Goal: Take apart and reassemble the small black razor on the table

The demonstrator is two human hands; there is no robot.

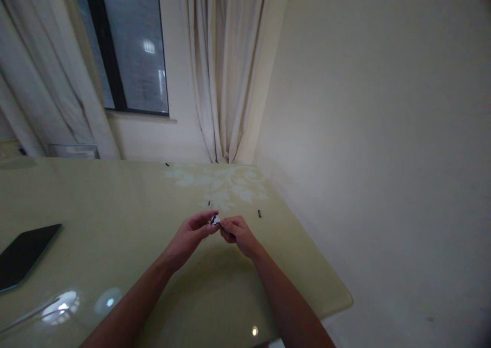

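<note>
Place: likely a home | long curtains (226,72) | window (134,46) | floral-patterned table (115,210)

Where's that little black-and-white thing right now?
In the head view, the little black-and-white thing is below and left of centre, over the table, between the fingers of the left hand and right hand.

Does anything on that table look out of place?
No spill or damage stands out. Three small dark pieces look stray, lying apart: one near the far edge of the table, one beyond the left hand, one beside the right hand.
</note>
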